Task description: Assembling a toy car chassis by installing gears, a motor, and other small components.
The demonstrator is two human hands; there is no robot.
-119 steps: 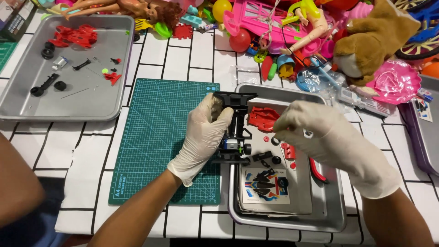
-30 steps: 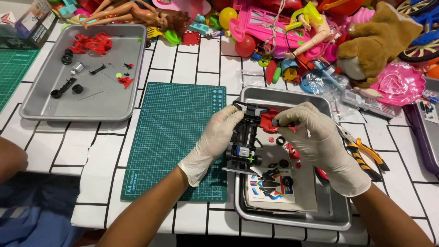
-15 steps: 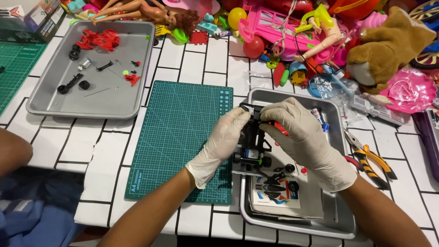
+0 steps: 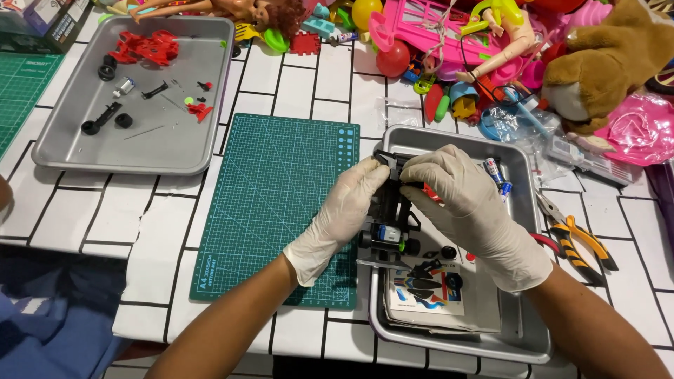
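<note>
Item: black toy car chassis (image 4: 390, 217), frame centre, above right metal tray (image 4: 523, 337). We grip it with gloved left hand (image 4: 342, 214) and right hand (image 4: 463, 203). Sticker sheet (image 4: 425, 291) below. Since earlier, view nearer; hands unchanged.

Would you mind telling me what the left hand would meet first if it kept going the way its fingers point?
Probably the right hand: the left hand points up-right across the black toy car both hold, fingertips nearly touching.

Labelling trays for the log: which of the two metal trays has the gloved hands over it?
The right-hand tray, beside the green cutting mat. Both hands work a black toy car chassis above it; the far-left tray only holds loose red and black parts.
</note>
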